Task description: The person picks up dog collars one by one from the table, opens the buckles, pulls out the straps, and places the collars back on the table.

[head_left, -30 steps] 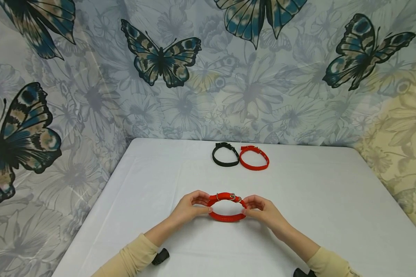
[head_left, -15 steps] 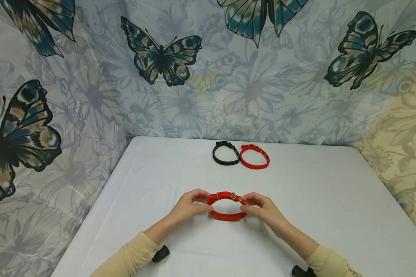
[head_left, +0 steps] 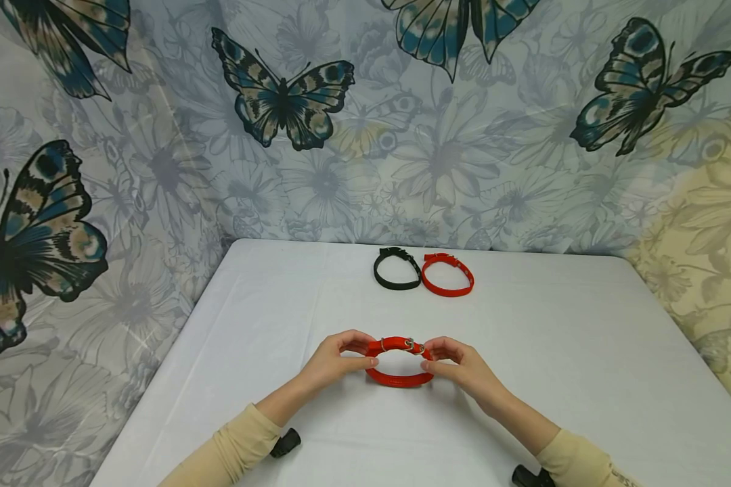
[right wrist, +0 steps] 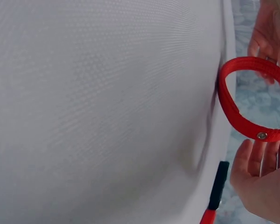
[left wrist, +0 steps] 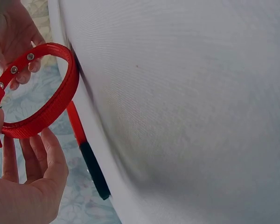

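Observation:
A red buckled collar [head_left: 400, 381], closed into a loop, is held by both hands in the middle of the head view, its metal buckle on the far side. My left hand [head_left: 335, 362] pinches its left end, thumb in front and fingers behind. At the right end my right hand [head_left: 466, 370] pinches it the same way. Metal eyelets show along the band of the red collar [left wrist: 65, 95] in the left wrist view. In the right wrist view the fingers of my right hand [right wrist: 266, 179] touch the band from below; the thumb is out of sight there.
Farther back on the white table [head_left: 280, 291] lie a black collar [head_left: 397, 286] and a second red collar [head_left: 449, 293], side by side. Butterfly-patterned cloth [head_left: 329, 196] hangs behind the table. A black object [head_left: 286, 443] sits by the left sleeve, another black object [head_left: 530, 477] by the right.
The left thumb has shifted slightly inward over the red collar, and the right thumb a little too. Otherwise both hands keep hold of the collar in nearly the same place.

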`<state>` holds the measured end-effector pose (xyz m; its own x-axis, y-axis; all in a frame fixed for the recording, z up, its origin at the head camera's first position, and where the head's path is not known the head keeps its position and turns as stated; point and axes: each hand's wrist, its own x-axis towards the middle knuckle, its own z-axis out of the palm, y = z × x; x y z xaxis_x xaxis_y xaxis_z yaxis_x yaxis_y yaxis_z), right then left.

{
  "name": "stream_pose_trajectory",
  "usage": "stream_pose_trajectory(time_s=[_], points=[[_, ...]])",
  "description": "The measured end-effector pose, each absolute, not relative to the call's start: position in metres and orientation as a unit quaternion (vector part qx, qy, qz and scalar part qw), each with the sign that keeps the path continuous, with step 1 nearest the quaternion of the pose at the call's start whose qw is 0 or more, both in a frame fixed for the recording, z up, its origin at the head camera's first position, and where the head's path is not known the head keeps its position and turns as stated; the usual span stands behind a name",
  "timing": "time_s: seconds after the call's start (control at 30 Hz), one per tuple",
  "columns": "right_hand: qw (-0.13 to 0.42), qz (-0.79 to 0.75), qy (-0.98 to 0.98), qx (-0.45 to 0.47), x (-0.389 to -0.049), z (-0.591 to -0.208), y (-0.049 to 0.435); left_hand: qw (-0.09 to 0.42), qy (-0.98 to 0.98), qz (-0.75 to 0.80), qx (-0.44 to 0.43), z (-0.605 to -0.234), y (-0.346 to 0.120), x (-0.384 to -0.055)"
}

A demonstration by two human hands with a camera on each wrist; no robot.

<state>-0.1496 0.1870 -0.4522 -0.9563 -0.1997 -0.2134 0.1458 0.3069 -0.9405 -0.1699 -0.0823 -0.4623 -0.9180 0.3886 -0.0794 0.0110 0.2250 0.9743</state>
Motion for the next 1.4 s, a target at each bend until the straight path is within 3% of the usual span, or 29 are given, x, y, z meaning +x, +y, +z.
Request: stream_pose_trajectory(time_s=[0.5, 1.4], points=[[0.139, -0.593, 0.793, -0.030, -0.151, -0.447, 0.181, 0.157, 0.770, 0.605, 0.132, -0.461, -0.082, -0.169], [0.139, -0.594, 0.790, -0.060, -0.152, -0.443, 0.180, 0.102, 0.776, 0.591, 0.193, -0.452, -0.073, -0.174]])
